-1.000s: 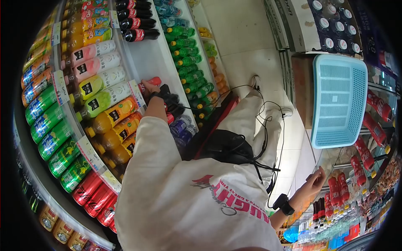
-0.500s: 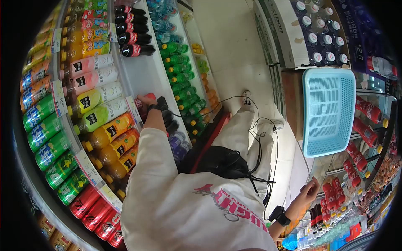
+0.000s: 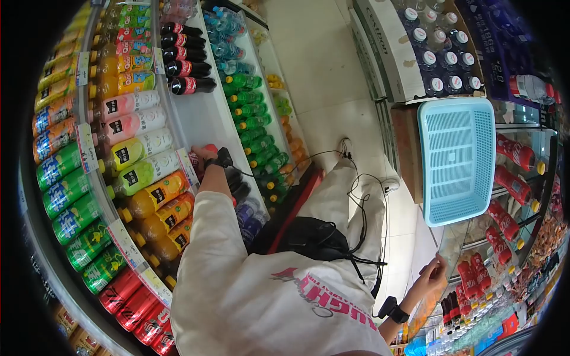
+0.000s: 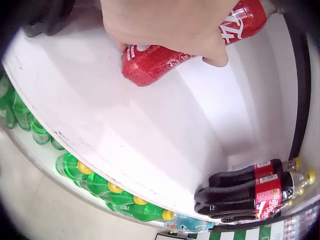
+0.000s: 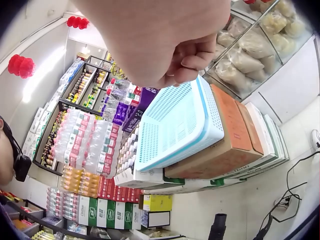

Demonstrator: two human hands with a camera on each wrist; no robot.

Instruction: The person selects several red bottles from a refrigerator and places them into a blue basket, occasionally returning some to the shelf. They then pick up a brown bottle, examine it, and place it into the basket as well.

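Observation:
In the left wrist view, my left hand (image 4: 170,25) grips a red-labelled bottle (image 4: 150,66) lying on its side above the white shelf (image 4: 130,115); the fingers cover its middle. The head view shows this left hand (image 3: 205,156) at the shelf's front edge, by the price strip, with some red of the bottle (image 3: 211,148) showing. My right hand (image 3: 432,275) hangs away from the shelf, near the blue basket (image 3: 456,160). Its fingers are loosely curled around nothing, as the right wrist view of the hand (image 5: 165,45) also shows.
Dark cola bottles (image 3: 191,85) lie farther along the same shelf, with green bottles (image 3: 255,126) on the tier beside it. Juice bottles (image 3: 155,193) lie beyond the price strip. The basket sits on a brown carton (image 5: 227,130); cables (image 3: 362,190) hang by the legs.
The head view has shifted, so shelf, basket and hands all appear displaced within it. My left hand stays on the red-labelled bottle, and my right hand remains loosely curled.

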